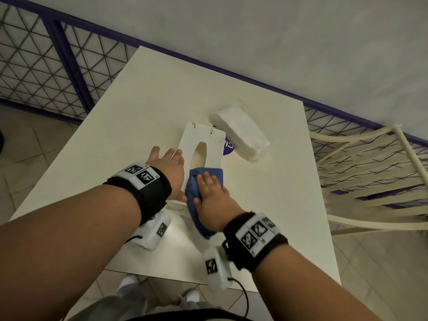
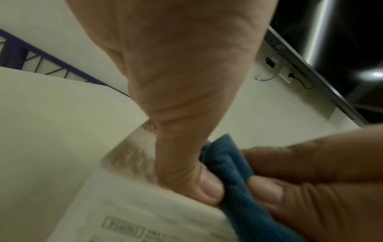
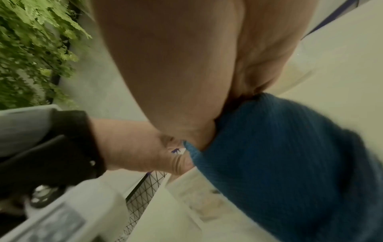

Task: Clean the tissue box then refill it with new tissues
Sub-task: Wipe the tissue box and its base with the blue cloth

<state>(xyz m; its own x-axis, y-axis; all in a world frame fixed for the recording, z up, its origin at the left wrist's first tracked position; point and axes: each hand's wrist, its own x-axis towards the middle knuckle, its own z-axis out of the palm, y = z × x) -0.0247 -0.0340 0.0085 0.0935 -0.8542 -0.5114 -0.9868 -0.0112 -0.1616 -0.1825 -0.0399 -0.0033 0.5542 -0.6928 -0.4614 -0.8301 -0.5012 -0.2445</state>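
A white tissue box point(image 1: 206, 135) with an oval slot in its textured top lies on the cream table point(image 1: 150, 100). My left hand point(image 1: 170, 169) grips its left side, and the thumb point(image 2: 186, 163) presses on the near end. My right hand point(image 1: 212, 198) holds a bunched blue cloth point(image 1: 194, 184) against the box's near end, close beside the left thumb. In the wrist views the cloth point(image 2: 232, 172) point(image 3: 279, 155) sits under the right hand point(image 3: 176, 65), touching the box point(image 2: 134, 204). A clear-wrapped pack of white tissues point(image 1: 240, 133) lies just right of the box, untouched.
A purple sticker point(image 1: 228, 147) shows on the table between box and pack. A cream slatted chair point(image 1: 370, 163) stands against the table's right edge. A purple-framed mesh railing point(image 1: 34, 66) runs behind and to the left. The table's front edge is near my wrists.
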